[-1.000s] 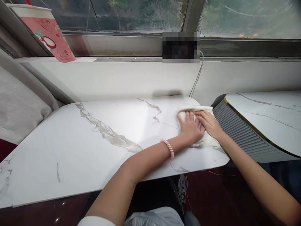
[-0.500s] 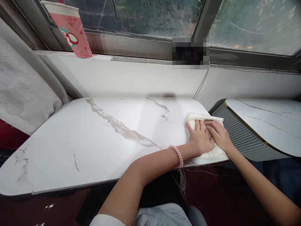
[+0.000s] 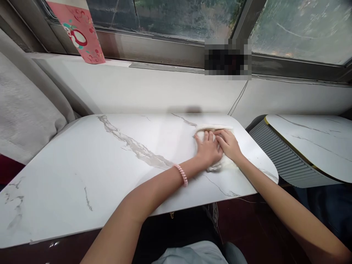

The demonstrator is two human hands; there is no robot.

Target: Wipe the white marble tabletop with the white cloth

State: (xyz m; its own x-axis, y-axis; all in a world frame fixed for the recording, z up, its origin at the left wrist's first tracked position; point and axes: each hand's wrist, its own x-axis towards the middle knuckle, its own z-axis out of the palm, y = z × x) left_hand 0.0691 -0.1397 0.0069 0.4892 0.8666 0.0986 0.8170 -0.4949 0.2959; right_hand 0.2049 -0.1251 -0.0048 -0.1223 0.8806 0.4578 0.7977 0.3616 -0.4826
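Observation:
A folded white cloth (image 3: 220, 164) lies on the right part of a white marble-patterned tabletop (image 3: 148, 135). My left hand (image 3: 208, 149) presses down on the cloth, fingers bent into it, a pink coiled band (image 3: 181, 175) around the wrist. Beside it, touching, my right hand (image 3: 228, 144) bears on the cloth too, fingertips by the left hand's fingers near a fold. Both hands hold the cloth against the surface. Much of it is hidden under them, and its edges are slightly blurred.
A pink patterned paper cup (image 3: 79, 36) stands on the window ledge at upper left. Grey curtain fabric (image 3: 27, 99) hangs at the left. Past the right end is another marble-patterned table (image 3: 316, 143) with a ribbed side. A cable (image 3: 238, 97) runs down the wall.
Both hands and the cloth have slid left and slightly toward the wall, away from the table's right front edge. The view has shifted slightly.

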